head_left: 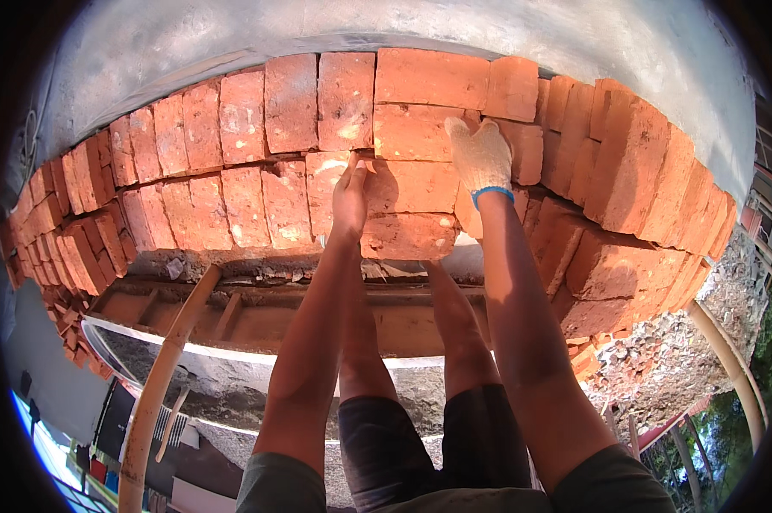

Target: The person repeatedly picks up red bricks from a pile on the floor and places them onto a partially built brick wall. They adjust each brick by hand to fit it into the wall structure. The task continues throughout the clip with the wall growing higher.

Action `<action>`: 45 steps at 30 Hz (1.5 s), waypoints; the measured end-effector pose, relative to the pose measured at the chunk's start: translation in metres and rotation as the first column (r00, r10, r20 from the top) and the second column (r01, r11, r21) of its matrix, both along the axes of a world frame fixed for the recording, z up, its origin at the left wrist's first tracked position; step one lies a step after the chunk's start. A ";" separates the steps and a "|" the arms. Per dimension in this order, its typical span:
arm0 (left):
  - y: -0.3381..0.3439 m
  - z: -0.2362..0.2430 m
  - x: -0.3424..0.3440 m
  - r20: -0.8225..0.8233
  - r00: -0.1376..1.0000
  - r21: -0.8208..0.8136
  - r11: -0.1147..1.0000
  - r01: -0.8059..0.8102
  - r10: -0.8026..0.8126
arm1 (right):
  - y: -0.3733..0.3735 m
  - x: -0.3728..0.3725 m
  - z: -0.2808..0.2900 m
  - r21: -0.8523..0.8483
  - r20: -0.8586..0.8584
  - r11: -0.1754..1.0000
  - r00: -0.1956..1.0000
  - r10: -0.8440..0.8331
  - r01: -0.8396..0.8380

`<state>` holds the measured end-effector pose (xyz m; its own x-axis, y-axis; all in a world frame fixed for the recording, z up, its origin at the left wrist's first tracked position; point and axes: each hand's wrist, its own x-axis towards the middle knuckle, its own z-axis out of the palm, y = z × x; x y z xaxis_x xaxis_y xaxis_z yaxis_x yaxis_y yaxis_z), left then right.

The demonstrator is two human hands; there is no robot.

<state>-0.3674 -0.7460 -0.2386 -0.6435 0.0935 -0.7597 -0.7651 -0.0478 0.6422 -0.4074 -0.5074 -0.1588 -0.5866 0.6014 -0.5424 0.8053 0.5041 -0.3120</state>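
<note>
Orange-red bricks are stacked in close rows in front of me. My bare left hand (350, 197) reaches up to the stack, its fingers stretched out and close together. The fingertips are beside the left end of a brick (420, 186) in the middle, and its shadow falls on that brick. My right hand (482, 156) wears a cream knitted glove with a blue cuff. It lies against the right end of the upper middle brick (416, 132), with thumb and fingers apart. The palm sides of both hands are hidden. A lower brick (408, 236) juts out between my forearms.
A grey plastered wall (403, 24) rises behind the stack. Bamboo poles (168, 359) stand at left and right. Below the stack runs a brown ledge with wooden pieces (258, 321). Broken rubble (685, 368) lies at the right, and more bricks (74, 329) at the far left.
</note>
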 end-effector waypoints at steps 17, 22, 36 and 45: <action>0.007 0.015 -0.011 -0.126 0.905 -0.248 0.896 0.368 -0.406 | 0.026 -0.014 -0.021 -0.042 0.177 0.996 0.981 0.084 -0.077; 0.008 0.020 -0.014 -0.110 0.937 -0.115 0.941 0.318 -0.331 | 0.029 -0.018 -0.021 -0.030 0.210 0.999 0.976 0.050 -0.044; 0.016 0.011 -0.046 0.032 0.924 -0.239 0.894 0.378 -0.382 | 0.035 -0.011 -0.026 -0.058 0.201 0.986 0.966 0.164 -0.155; 0.019 0.044 -0.015 -0.378 0.823 -0.559 0.813 0.163 -0.425 | -0.004 -0.053 0.039 -0.031 -0.482 0.970 0.854 0.196 -0.240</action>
<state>-0.3825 -0.7269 -0.1948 -0.9279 0.0467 -0.3699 -0.2875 0.5420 0.7897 -0.4601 -0.5111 -0.1195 -0.8959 0.3912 -0.2106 0.4224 0.6029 -0.6769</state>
